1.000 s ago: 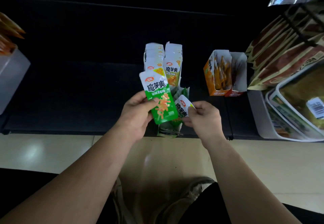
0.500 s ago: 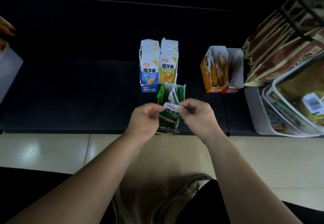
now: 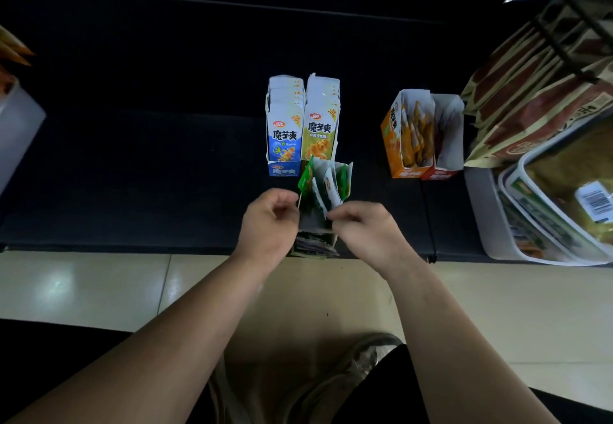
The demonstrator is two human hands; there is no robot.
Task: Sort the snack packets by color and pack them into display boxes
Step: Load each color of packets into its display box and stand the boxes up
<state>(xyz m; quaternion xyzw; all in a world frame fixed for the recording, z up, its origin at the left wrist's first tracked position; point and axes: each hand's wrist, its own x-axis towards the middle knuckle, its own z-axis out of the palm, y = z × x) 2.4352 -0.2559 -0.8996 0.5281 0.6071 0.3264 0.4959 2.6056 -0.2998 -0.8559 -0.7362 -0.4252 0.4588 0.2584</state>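
Observation:
A green display box [image 3: 315, 224] stands at the front edge of the dark shelf [image 3: 166, 175], with several green snack packets [image 3: 341, 178] upright in it. My left hand [image 3: 268, 224] is curled against the box's left wall and holds it. My right hand [image 3: 368, 228] pinches the top edge of one green packet inside the box. Just behind stand a blue display box [image 3: 283, 145] and a yellow display box [image 3: 320, 135], both full of packets. To the right are an orange box [image 3: 393, 145] with orange packets and a red box [image 3: 447, 132].
A white bin [image 3: 477, 211] of large packaged goods sits at the right, with brown bags [image 3: 530, 92] stacked above it. At the far left stands a translucent bin [image 3: 16, 132]. Below the shelf edge is tiled floor [image 3: 99, 284], and my knee and shoe.
A second ago my left hand held a green packet up and my right hand held another. Both hands came down to the green box, and the packets now stand inside it.

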